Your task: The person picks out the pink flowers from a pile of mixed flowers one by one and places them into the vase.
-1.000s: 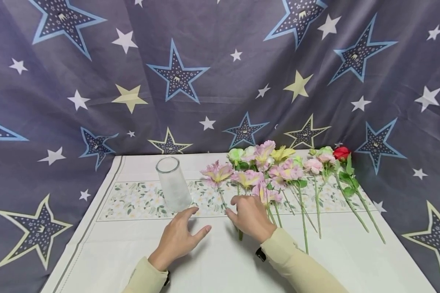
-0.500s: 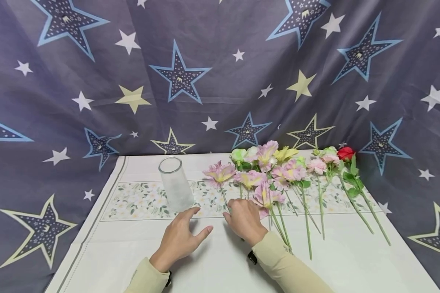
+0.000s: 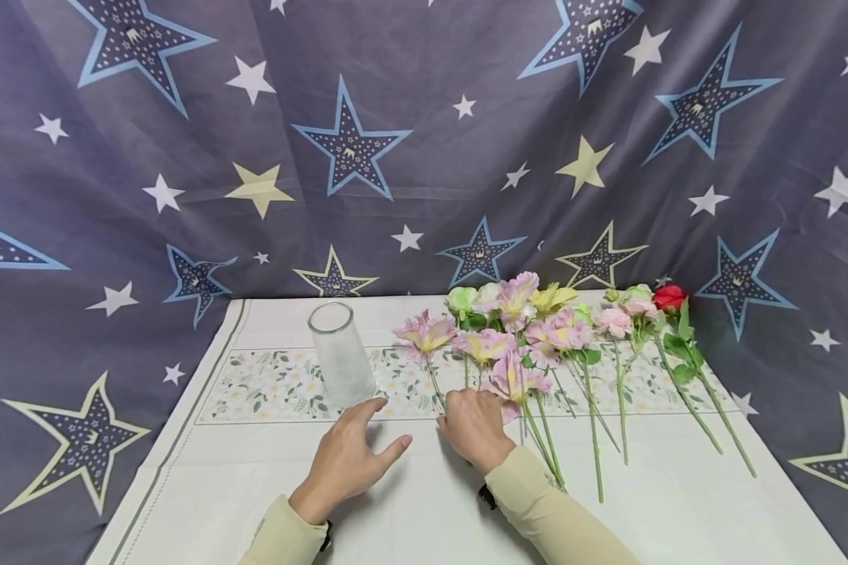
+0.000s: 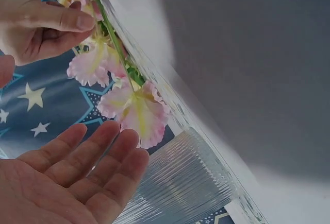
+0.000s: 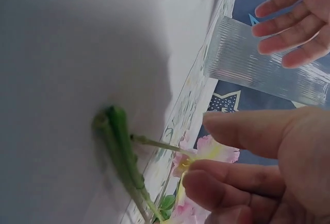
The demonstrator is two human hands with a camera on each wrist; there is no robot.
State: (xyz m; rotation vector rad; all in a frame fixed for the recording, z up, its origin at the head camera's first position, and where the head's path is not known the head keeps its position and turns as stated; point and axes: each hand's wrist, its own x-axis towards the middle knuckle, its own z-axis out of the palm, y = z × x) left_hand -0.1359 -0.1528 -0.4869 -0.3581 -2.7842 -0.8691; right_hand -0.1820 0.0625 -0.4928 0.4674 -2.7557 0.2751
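One small dark marking shows on your right cuff (image 3: 530, 475), too tiny to read. Your left hand (image 3: 346, 457) has its grip spread wide, thumb well away from the fingers, with nothing held; its fingertips are just beside the base of the ribbed clear vase (image 3: 343, 362), and whether they touch you cannot tell. That vase stands on the printed floral band (image 3: 275, 384), nearer the bench's (image 3: 410, 518) left edge than its right. Your right hand (image 3: 477, 426) has bent fingers and its grip parted, a gap showing between thumb and forefinger; the stem of the leftmost pink flower (image 3: 424, 333) runs in line with that gap, contact unclear. More flowers lie to the right, out to a red rose (image 3: 669, 297) by the far right corner.
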